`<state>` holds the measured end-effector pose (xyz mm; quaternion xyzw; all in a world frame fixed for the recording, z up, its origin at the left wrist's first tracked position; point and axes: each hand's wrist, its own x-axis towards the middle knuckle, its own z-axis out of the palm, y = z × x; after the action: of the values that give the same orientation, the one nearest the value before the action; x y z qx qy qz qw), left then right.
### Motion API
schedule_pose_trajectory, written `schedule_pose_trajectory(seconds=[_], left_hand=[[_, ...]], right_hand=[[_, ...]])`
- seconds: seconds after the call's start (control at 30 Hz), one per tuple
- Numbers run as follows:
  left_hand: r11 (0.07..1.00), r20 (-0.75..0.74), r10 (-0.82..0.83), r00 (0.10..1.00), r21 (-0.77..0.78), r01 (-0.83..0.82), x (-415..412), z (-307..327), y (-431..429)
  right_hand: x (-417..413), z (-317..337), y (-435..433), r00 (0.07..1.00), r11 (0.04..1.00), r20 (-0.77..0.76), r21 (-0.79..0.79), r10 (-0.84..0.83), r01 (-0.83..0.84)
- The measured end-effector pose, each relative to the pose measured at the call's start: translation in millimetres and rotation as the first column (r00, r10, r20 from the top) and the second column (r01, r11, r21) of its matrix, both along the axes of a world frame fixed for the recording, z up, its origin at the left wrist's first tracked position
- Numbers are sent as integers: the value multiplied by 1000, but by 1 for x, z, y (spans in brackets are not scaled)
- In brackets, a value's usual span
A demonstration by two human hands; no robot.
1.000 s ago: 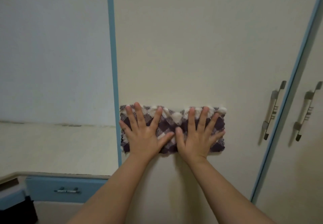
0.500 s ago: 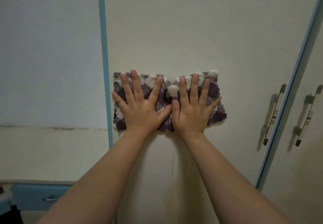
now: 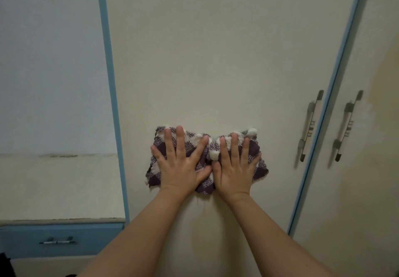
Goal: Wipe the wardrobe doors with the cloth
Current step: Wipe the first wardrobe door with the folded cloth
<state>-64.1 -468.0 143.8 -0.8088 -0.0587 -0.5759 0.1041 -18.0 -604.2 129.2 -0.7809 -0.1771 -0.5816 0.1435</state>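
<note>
A purple-and-white checked cloth (image 3: 212, 147) lies bunched against the cream wardrobe door (image 3: 216, 60), a little below its middle. My left hand (image 3: 181, 168) presses flat on the cloth's left half with fingers spread. My right hand (image 3: 234, 171) presses on the right half, and the two thumbs nearly touch. The cloth's edges stick out past both hands. A faint yellowish streak runs down the door below the cloth.
Two grey bar handles (image 3: 309, 125) (image 3: 347, 125) flank the blue strip between this door and the right door (image 3: 377, 168). Blue trim (image 3: 110, 82) edges the door on the left. Beyond it is a pale wall, a ledge (image 3: 58, 190) and a blue drawer (image 3: 58, 242).
Both hands pushed the cloth up the door, then drew it back down. It is now more bunched and sits farther right of the left blue trim.
</note>
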Motion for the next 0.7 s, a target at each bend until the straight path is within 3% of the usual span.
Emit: schedule_pose_trajectory(seconds=[0.1, 0.33, 0.53, 0.7], left_hand=[[1000, 21, -9, 1000, 2, 9, 2, 13, -7], [991, 88, -89, 992, -94, 97, 25, 118, -61], [996, 80, -85, 993, 7, 84, 33, 99, -79], [996, 37, -77, 996, 50, 75, 30, 63, -82]], right_hand=[[0, 21, -3, 1000, 999, -1, 39, -4, 4], [16, 129, -49, 996, 962, -80, 274, 38, -14], [21, 96, -65, 994, 950, -100, 313, 37, -3], [21, 58, -71, 994, 972, -101, 233, 48, -23]])
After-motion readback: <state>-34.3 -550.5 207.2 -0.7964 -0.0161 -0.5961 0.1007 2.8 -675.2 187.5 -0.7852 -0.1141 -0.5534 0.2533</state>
